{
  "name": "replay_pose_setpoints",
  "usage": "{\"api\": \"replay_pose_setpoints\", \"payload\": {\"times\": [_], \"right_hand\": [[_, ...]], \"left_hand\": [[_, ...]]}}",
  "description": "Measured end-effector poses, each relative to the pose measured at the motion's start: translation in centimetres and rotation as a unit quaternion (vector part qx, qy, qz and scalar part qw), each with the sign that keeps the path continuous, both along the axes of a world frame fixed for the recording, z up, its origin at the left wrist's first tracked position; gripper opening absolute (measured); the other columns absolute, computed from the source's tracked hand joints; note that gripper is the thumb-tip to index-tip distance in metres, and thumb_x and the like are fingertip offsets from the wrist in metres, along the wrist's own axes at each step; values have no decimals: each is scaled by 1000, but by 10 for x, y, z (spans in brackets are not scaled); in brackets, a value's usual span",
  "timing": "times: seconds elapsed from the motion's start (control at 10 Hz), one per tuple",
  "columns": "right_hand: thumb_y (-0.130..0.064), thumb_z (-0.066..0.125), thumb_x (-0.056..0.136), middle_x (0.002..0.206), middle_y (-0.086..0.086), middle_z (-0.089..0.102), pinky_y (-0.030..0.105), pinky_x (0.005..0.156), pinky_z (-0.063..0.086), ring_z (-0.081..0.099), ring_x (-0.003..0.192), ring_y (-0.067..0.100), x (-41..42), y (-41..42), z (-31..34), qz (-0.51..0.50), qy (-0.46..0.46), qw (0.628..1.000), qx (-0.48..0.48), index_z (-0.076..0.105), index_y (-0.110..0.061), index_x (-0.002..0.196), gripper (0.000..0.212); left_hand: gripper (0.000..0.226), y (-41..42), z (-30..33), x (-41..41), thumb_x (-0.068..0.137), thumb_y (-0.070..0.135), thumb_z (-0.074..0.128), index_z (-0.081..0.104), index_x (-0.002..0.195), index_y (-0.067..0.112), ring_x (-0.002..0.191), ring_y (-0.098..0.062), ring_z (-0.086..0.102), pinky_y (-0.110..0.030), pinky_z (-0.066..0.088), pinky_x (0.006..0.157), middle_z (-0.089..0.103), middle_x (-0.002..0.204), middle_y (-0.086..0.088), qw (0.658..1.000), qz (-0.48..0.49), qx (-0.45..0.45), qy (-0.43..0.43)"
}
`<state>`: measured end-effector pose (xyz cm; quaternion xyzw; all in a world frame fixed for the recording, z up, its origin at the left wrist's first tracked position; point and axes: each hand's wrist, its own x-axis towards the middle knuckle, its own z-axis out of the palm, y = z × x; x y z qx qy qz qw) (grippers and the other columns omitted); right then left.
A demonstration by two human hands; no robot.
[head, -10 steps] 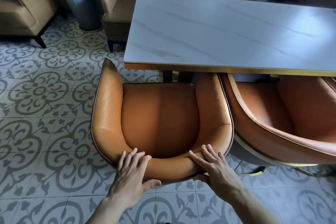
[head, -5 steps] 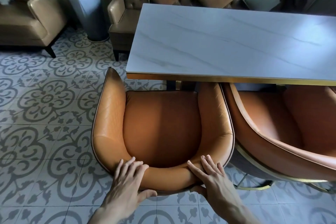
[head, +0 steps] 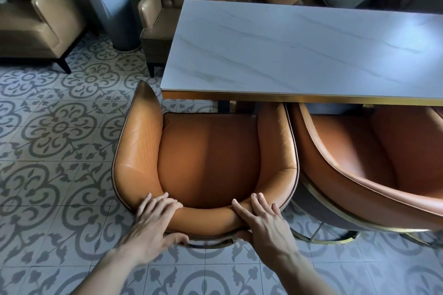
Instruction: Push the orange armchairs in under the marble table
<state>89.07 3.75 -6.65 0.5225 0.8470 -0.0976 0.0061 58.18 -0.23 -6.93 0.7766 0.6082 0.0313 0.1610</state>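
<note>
An orange armchair (head: 208,158) stands at the near left corner of the white marble table (head: 299,52). Its right arm reaches just under the table's gold edge, while its left arm sticks out past the table's corner. My left hand (head: 153,223) grips the left part of the curved backrest, fingers over the top, thumb behind. On the right part of the same backrest, my right hand (head: 261,223) holds the same way. A second orange armchair (head: 374,165) sits to the right, touching the first, its front under the table edge.
A tan leather armchair (head: 36,19) stands far left. A white planter (head: 115,14) sits beside a brown tufted sofa (head: 167,14) with cushions behind the table. Patterned floor tiles (head: 57,132) lie open to the left and behind me.
The view has lifted and more of the room behind the table shows. Both hands stay on the backrest, and the chair sits slightly nearer the table edge.
</note>
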Motion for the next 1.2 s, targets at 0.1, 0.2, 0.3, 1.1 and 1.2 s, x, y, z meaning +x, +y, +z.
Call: {"api": "replay_pose_setpoints", "payload": {"times": [0.1, 0.2, 0.3, 1.1, 1.2], "right_hand": [[-54, 74, 80, 141, 19, 54, 56, 99, 47, 45, 135, 37, -1, -4, 0, -1, 12, 1000, 2, 36, -40, 148, 79], [-53, 72, 81, 143, 20, 52, 57, 101, 45, 42, 137, 38, -2, -6, -1, -8, 19, 1000, -2, 36, -40, 149, 78], [-57, 64, 86, 147, 21, 47, 58, 106, 38, 36, 140, 38, -4, -7, 6, -10, 10, 1000, -24, 33, -41, 150, 73], [-56, 54, 92, 133, 7, 51, 39, 99, 43, 44, 127, 28, -39, -11, 78, -99, -14, 972, -214, 49, -27, 138, 55], [-57, 55, 93, 133, 0, 59, 33, 95, 43, 52, 122, 22, -48, -7, 116, -143, 9, 955, -259, 51, -31, 140, 53]], "left_hand": [[93, -2, 6, 3, 77, 93, 19, 30, 146, 31, 147, -14, 6, -43, -8, 119, 33, 149, 10, 999, 7, -33, 36], [91, -5, 11, 7, 79, 89, 20, 17, 151, 32, 148, -14, -6, -44, -9, 120, 20, 157, 8, 995, 27, -78, 59], [87, -9, 17, 14, 85, 80, 31, 7, 154, 33, 147, -14, -15, -42, -11, 119, 6, 162, 6, 990, 60, -114, 64], [56, -6, 88, -2, 96, 53, 51, 36, 147, 34, 142, -16, 27, -38, 30, 112, 32, 157, 6, 949, 128, -276, -79], [48, 0, 112, -33, 94, 56, 53, 49, 137, 33, 122, -14, 51, -32, 42, 99, 54, 139, 4, 944, 131, -285, -106]]}}
